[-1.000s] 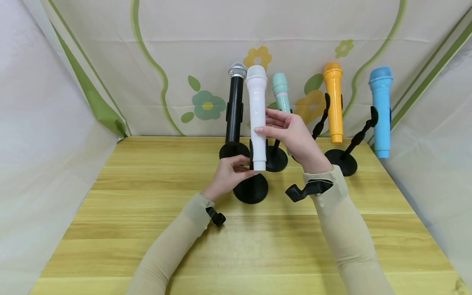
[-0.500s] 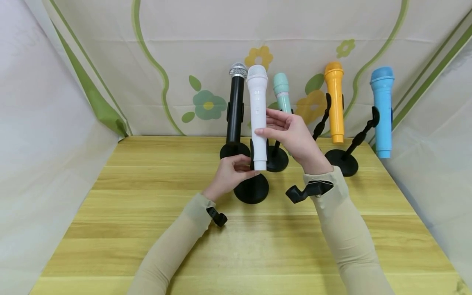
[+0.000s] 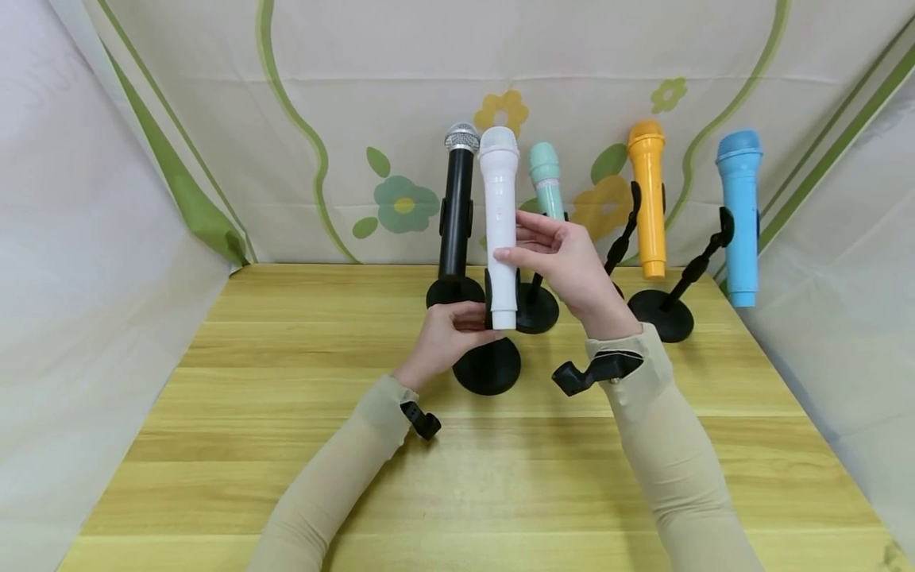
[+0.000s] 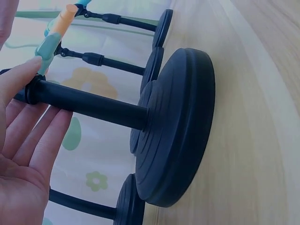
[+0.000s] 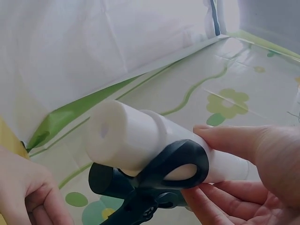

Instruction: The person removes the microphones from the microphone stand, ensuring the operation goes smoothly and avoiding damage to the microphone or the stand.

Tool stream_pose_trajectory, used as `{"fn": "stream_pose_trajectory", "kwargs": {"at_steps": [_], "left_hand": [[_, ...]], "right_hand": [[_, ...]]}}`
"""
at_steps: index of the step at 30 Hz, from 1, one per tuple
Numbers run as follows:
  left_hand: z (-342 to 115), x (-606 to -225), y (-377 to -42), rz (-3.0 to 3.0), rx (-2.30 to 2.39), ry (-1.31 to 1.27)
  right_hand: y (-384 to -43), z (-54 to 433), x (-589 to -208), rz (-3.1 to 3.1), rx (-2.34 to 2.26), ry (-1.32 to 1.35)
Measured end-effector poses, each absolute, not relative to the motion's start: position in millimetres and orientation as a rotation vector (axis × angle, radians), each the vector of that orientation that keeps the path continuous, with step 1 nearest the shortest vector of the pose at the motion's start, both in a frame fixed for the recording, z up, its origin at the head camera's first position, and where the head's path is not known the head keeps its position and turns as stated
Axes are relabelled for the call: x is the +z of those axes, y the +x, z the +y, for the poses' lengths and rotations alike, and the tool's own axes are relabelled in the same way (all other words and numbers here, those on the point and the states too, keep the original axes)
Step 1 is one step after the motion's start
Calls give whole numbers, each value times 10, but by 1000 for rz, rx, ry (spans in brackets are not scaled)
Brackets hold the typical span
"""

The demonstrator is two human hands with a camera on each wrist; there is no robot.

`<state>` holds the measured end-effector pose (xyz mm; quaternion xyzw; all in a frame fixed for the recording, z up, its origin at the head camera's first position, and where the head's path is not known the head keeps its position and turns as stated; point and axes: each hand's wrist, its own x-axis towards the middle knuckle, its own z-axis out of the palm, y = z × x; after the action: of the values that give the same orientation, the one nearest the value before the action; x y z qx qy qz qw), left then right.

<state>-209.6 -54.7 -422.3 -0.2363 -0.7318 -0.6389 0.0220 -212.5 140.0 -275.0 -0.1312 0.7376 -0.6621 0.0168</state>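
A white microphone (image 3: 499,199) stands tilted in the black clip (image 5: 174,164) of a desk stand. My right hand (image 3: 568,258) holds its body between thumb and fingers, just above the clip. Lower down, my left hand (image 3: 446,338) grips the upper pole of that stand; the left wrist view shows thumb and fingers around the black pole (image 4: 93,104). The stand's round base (image 3: 488,369) sits on the table. Behind the white one, a black microphone (image 3: 456,210) with a silver head and a mint green microphone (image 3: 546,179) rest in stands.
Farther right, an orange microphone (image 3: 648,202) and a blue microphone (image 3: 740,218) lean in their own black stands. The wooden table (image 3: 250,421) meets a flower-printed cloth (image 3: 400,48) at its back edge. White cloth walls rise on both sides.
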Motion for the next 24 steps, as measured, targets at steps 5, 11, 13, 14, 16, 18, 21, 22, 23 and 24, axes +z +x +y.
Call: {"fn": "stream_pose_trajectory", "kwargs": {"at_steps": [5, 11, 13, 14, 16, 18, 21, 22, 23, 24], "left_hand": [[-540, -4232, -2105, -2285, -1926, -732], [-537, -4231, -2114, -2255, -1914, -767], [-536, -4230, -2118, -2244, -1910, -784], [-536, -4230, -2120, -2239, -1907, -791], [-536, -4235, -2128, -2231, -1905, -801], [-536, -4242, -2138, -2227, -1902, -809], [-540, -4254, -2150, -2230, -1899, -810], [-542, -4255, -2151, -2232, -1899, -812], [-543, -4254, -2150, -2234, -1896, -812], [-545, -4252, -2149, -2236, -1895, -810]], "right_hand": [[-2116, 1390, -2754, 2291, -2083, -396], [-2117, 1379, -2756, 2276, -2114, -384], [-2122, 1376, -2757, 2270, -2119, -383], [-2126, 1374, -2757, 2269, -2121, -385], [-2133, 1371, -2757, 2263, -2128, -388], [-2142, 1368, -2755, 2257, -2138, -387], [-2150, 1361, -2750, 2249, -2148, -382], [-2152, 1358, -2749, 2248, -2150, -378], [-2154, 1357, -2748, 2248, -2151, -376], [-2155, 1354, -2747, 2244, -2155, -375]]}}
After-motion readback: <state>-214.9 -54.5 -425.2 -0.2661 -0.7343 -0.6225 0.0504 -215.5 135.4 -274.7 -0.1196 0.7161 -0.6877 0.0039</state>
